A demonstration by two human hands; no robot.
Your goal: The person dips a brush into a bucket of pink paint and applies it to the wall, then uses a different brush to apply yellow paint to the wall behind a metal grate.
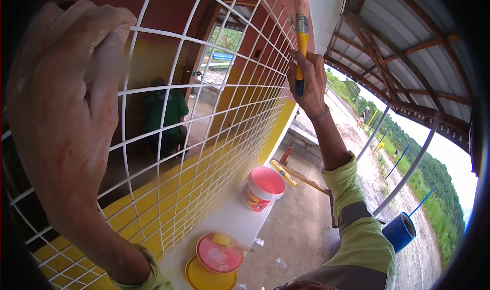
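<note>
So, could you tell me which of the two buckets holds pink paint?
The white bucket on the ledge; the blue bucket sits farther right.

Bright daylight comes in from the open right side under the metal roof; sky blown out white. Shadows soft. Heavy fisheye: white grille bars bow, corners vignetted black. Left hand close to lens, soft, fingers blurred. Right hand and paintbrush sharp.

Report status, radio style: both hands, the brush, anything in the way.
Left hand gripping the white grille. Right hand holding the paintbrush upright, bristles up. Paint bucket on the ledge below, clear of both hands.
</note>
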